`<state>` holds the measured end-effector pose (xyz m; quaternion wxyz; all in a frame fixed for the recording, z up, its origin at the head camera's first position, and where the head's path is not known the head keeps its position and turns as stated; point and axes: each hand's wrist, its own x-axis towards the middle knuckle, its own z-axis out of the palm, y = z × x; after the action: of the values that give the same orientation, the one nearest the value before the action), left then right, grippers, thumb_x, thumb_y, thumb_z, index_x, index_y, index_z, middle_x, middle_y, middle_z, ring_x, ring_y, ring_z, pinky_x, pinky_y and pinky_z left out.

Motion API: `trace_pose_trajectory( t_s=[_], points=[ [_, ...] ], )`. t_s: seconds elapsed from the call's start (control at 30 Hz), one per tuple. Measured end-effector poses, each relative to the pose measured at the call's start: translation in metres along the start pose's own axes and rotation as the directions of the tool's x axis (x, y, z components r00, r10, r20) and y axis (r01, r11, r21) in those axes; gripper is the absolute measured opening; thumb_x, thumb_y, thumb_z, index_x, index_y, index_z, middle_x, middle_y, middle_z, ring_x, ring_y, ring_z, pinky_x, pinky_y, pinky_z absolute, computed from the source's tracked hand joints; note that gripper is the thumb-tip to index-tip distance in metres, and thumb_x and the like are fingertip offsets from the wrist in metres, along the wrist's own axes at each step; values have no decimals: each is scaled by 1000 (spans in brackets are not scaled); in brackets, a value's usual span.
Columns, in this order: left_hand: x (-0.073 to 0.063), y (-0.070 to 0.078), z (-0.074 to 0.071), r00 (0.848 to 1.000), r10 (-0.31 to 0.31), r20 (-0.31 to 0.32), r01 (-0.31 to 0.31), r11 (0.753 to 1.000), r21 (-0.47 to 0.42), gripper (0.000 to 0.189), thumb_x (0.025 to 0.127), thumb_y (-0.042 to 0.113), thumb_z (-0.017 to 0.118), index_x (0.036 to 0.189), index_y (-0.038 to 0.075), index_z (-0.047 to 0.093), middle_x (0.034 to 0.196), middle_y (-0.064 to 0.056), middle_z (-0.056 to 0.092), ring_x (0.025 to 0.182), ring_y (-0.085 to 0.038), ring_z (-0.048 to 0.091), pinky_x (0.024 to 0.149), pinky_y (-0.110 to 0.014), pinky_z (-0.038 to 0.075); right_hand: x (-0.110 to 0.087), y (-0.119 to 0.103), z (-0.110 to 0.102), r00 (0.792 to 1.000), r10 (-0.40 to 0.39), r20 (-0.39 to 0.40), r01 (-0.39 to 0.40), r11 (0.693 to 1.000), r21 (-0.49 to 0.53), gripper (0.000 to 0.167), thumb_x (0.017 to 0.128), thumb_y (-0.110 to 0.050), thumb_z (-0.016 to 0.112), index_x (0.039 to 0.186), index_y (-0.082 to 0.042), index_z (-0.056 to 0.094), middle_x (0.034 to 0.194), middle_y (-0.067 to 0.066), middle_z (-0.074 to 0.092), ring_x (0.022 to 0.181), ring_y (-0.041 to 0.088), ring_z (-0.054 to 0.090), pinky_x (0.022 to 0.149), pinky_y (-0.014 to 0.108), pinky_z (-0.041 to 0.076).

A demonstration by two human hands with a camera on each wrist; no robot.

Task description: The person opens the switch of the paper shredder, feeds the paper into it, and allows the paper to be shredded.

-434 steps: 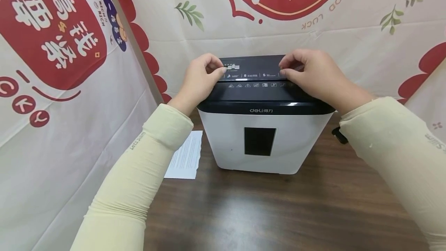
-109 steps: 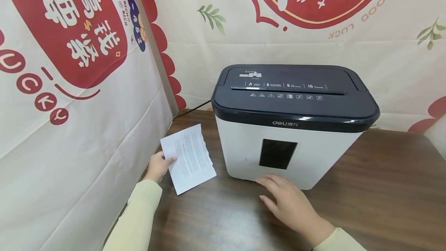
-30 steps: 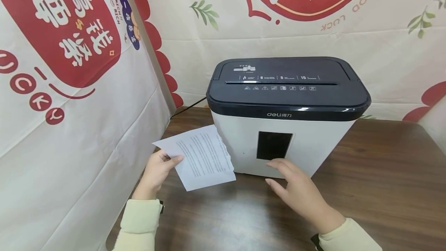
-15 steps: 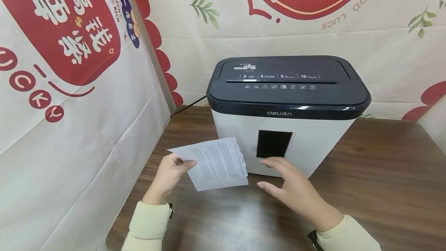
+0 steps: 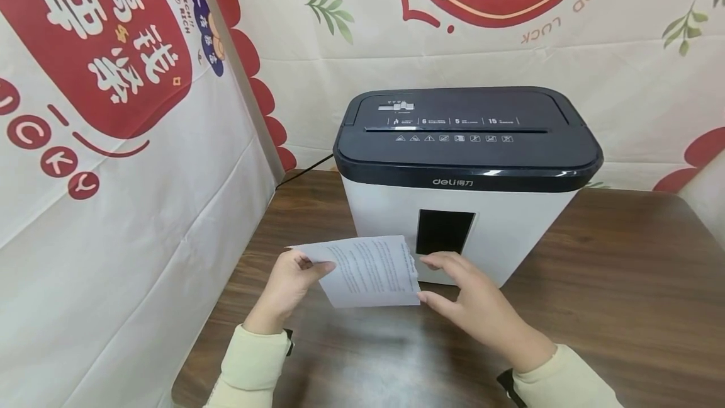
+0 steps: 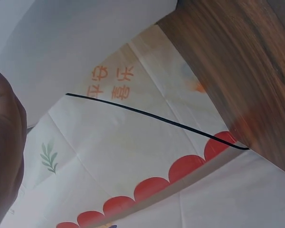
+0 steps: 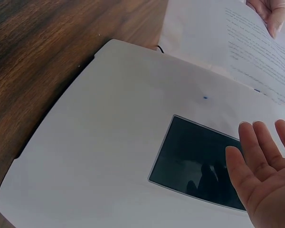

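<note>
A printed sheet of paper (image 5: 370, 272) with one ragged, torn edge is pinched by its left side between the thumb and fingers of my left hand (image 5: 291, 282). The sheet hangs above the table in front of the paper shredder (image 5: 385, 206), its torn edge pointing right. My right hand (image 5: 476, 301) has its thumb and fingers spread apart, the tips right at the torn edge. In the right wrist view the right hand (image 7: 266, 175) lies in front of the shredder's dark window (image 7: 199, 161). The left wrist view shows the back of the paper (image 6: 85, 47) and part of the left hand (image 6: 4, 142).
The shredder has a dark lid (image 5: 470, 150) with a narrow feed slot (image 5: 453, 130) across it. A black cord (image 5: 306, 172) runs from behind it to the left. Printed cloths (image 5: 187, 219) hang at the left and back of the wooden table (image 5: 623, 282).
Earlier both hands were at the shredder's lid and the paper lay on the table. My left hand has since picked it up and carried it right, toward my right hand.
</note>
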<state>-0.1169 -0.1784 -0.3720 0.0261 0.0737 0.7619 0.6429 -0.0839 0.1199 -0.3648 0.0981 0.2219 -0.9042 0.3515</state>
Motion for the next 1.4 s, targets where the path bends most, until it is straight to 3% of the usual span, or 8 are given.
trace_pose_trajectory(
  t_s=[0.3, 0.53, 0.7, 0.9, 1.13, 1.4],
  points=[
    [2, 6, 12, 1000, 21, -8, -21, 999, 33, 12, 83, -2, 69, 93, -7, 67, 88, -10, 70, 79, -10, 63, 72, -25, 50, 0, -1, -1, 999, -27, -37, 28, 999, 28, 44, 78, -12, 81, 118, -7, 63, 118, 0, 63, 109, 21, 61, 89, 43, 51],
    [4, 12, 23, 998, 48, 46, -49, 999, 14, 23, 87, -2, 65, 110, -5, 68, 106, -18, 70, 91, -16, 68, 81, -29, 52, -1, -1, -5, 997, -39, -61, 43, 997, 69, 40, 78, -4, 78, 115, -8, 64, 108, -3, 67, 98, 14, 64, 84, 41, 53],
    [8, 16, 32, 996, 86, 32, -88, 995, 49, 22, 86, 0, 66, 108, -3, 70, 103, -17, 71, 88, -14, 68, 78, -27, 53, -1, -2, -11, 998, 6, -68, -2, 998, 64, 29, 82, -3, 74, 110, -8, 66, 104, -1, 70, 93, 14, 66, 79, 41, 55],
    [10, 27, 42, 994, 106, 2, -106, 992, 70, 20, 84, -1, 68, 104, -2, 70, 99, -14, 72, 85, -16, 69, 74, -26, 53, -3, -2, -16, 990, 39, -136, -36, 999, 24, 15, 84, -3, 72, 98, -9, 71, 94, -1, 73, 82, 8, 65, 69, 32, 55],
    [9, 37, 49, 993, 114, -9, -114, 992, 48, 21, 84, -1, 69, 105, -2, 70, 100, -14, 73, 87, -17, 69, 75, -26, 53, -3, -5, -24, 978, 43, -202, -36, 999, 39, 14, 82, 0, 73, 95, -6, 72, 90, 2, 74, 76, 5, 63, 63, 26, 53],
    [3, 49, 56, 983, 174, -50, -172, 984, 53, 23, 85, -1, 69, 107, -2, 69, 101, -14, 72, 85, -15, 68, 72, -25, 53, -4, -5, -29, 967, 26, -254, -12, 998, 59, 11, 81, 3, 73, 89, -6, 72, 84, 3, 74, 70, 1, 59, 61, 11, 45]
  ],
)
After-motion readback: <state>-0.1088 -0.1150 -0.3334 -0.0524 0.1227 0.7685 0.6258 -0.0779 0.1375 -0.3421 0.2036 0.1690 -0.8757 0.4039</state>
